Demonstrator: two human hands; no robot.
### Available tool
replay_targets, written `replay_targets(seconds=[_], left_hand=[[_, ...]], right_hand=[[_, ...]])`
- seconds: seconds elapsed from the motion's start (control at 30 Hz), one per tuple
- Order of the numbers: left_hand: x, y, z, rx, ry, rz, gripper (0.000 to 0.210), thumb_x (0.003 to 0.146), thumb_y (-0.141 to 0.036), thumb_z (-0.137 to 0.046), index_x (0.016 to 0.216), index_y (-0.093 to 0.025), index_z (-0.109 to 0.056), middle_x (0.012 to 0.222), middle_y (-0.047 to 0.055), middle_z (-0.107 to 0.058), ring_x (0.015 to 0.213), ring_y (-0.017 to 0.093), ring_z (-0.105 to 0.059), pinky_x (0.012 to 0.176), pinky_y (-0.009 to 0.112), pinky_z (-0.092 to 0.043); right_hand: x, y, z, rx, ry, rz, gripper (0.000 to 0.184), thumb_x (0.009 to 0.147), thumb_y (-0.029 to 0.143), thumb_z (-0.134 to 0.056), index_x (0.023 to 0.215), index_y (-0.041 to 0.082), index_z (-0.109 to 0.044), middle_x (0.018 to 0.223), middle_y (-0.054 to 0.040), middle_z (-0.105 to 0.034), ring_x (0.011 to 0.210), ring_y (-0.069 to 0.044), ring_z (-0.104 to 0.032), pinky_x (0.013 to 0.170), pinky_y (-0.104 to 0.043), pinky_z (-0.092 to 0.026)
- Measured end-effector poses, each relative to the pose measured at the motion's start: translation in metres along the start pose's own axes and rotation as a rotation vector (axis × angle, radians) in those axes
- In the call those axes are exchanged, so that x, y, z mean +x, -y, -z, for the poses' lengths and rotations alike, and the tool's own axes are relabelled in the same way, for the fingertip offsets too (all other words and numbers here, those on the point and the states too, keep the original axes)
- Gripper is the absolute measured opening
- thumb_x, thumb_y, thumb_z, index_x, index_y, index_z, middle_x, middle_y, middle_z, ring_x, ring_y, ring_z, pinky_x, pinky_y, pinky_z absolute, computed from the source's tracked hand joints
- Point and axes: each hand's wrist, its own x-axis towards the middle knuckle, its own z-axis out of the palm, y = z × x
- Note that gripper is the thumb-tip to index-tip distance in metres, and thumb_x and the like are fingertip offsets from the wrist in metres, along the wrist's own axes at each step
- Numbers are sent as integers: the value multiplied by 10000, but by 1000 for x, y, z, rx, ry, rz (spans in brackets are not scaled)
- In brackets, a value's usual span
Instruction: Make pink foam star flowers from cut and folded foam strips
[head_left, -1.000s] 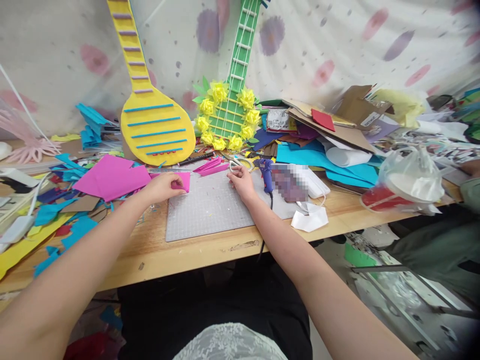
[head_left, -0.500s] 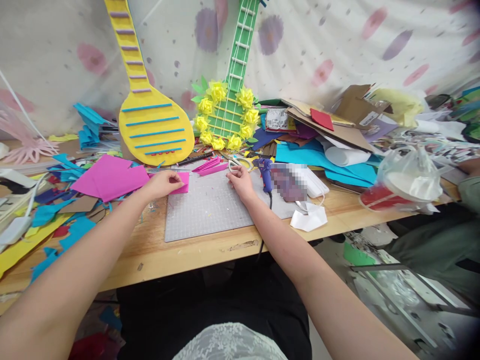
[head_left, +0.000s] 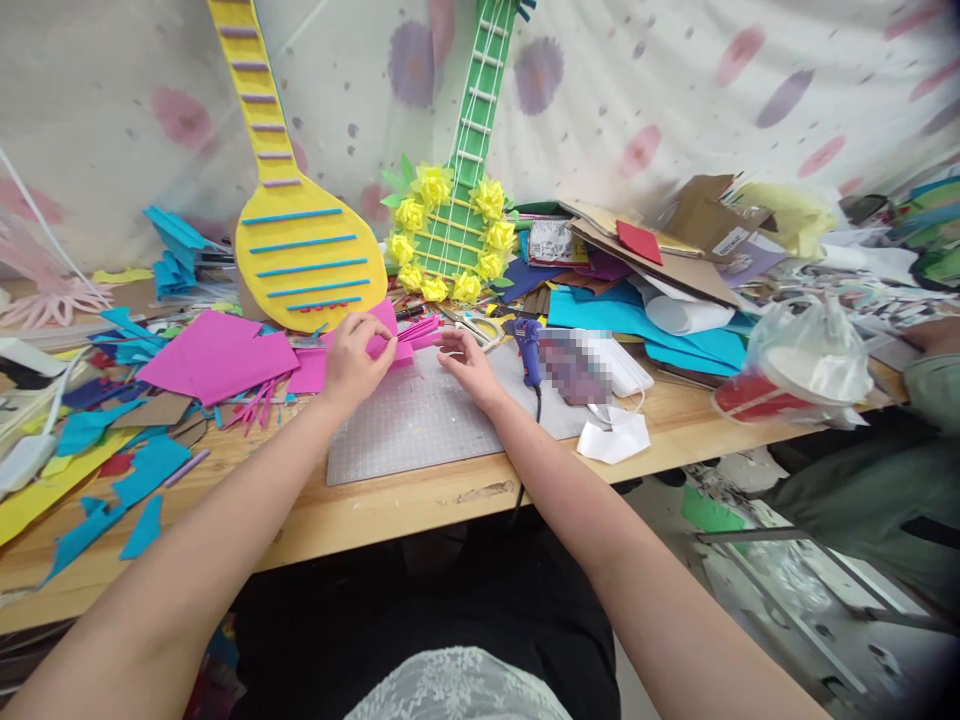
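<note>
My left hand point(head_left: 358, 362) is closed, its thumb and fingers pinching a piece of magenta paper point(head_left: 403, 354) over the left part of the grey cutting mat point(head_left: 412, 445). To the right, my right hand point(head_left: 469, 370) is held above the mat with its fingers apart and nothing in them. Its fingertips point toward the magenta paper. Behind the hands lies a bundle of folded magenta strips point(head_left: 424, 331), partly covered by the held paper. A pair of scissors point(head_left: 487, 328) rests just beyond my right hand. A blue glue gun point(head_left: 529, 352) stands to its right.
A yellow paper guitar point(head_left: 315, 255) and a green one with yellow flowers point(head_left: 450, 235) lean at the back. Magenta sheets point(head_left: 225, 360) and blue scraps lie left. At right are a white mask point(head_left: 615, 435), a blurred-out patch, stacked paper, a bagged cup point(head_left: 787, 375) and another person's sleeve.
My left hand has moved right with the magenta paper, lifting it near the strips. My right hand has shifted slightly left, away from the scissors.
</note>
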Motion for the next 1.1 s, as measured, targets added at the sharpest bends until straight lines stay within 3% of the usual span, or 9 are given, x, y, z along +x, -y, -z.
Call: replay_targets(seconds=[0.23,0.37,0.63,0.73,0.8,0.87,0.93,1.0,1.1], left_hand=[[-11,-9,-11,74,211,-272,108,803,-245,-522,743,-200,-600,918,84,-612,903,222,-556,859,388,-424],[-23,-19,-27,18,352,-343,141,822,-228,-498,755,-209,-621,933,96,-639,904,222,-572,861,398,-430],[-37,-27,-33,10,305,-555,117,830,-241,-514,824,-193,-620,939,83,-642,934,199,-579,881,362,-458],[-29,-10,-20,-6,99,-296,152,801,-268,-552,912,-179,-605,1011,111,-615,994,227,-561,919,397,-444],[-20,7,-10,-58,-45,50,140,796,-256,-544,905,-176,-582,990,109,-601,988,227,-564,922,407,-444],[-10,21,1,-183,-33,437,153,781,-278,-573,889,-171,-557,989,104,-598,892,206,-602,855,387,-481],[-5,27,13,-392,96,811,219,813,-354,-548,921,-164,-531,926,103,-619,767,188,-635,764,373,-513],[-3,25,24,-590,357,1075,384,828,-499,-499,998,-155,-507,835,112,-645,685,211,-655,676,377,-530],[-4,13,36,-693,778,1249,622,767,-684,-447,1038,-129,-521,723,153,-679,654,268,-676,574,347,-522]], right_hand=[[-5,5,-11,194,145,-214,462,666,383,-700,1041,233,-476,846,18,-633,689,-108,-616,637,-253,-525],[-4,-1,-13,202,66,-263,508,641,359,-704,1057,223,-445,756,55,-605,592,-85,-579,510,-189,-463],[5,-16,-6,101,-36,-226,482,588,223,-700,1006,224,-460,670,80,-560,593,-85,-547,557,-208,-430],[7,-19,-1,119,-72,-250,445,604,235,-688,991,222,-467,698,65,-586,590,-92,-544,568,-224,-431],[8,-18,2,171,-97,-261,439,601,249,-696,981,223,-477,732,51,-606,611,-101,-559,589,-237,-447],[10,-17,5,246,-111,-259,447,594,261,-708,982,226,-490,773,37,-623,649,-113,-579,625,-255,-468],[12,-16,8,321,-124,-241,454,584,270,-715,983,229,-500,810,27,-632,684,-120,-591,657,-265,-481],[13,-15,10,375,-146,-219,460,576,276,-719,981,232,-505,827,26,-630,699,-121,-594,673,-267,-486],[14,-14,13,408,-177,-208,481,565,281,-727,992,240,-508,812,33,-616,695,-121,-591,676,-266,-490]])
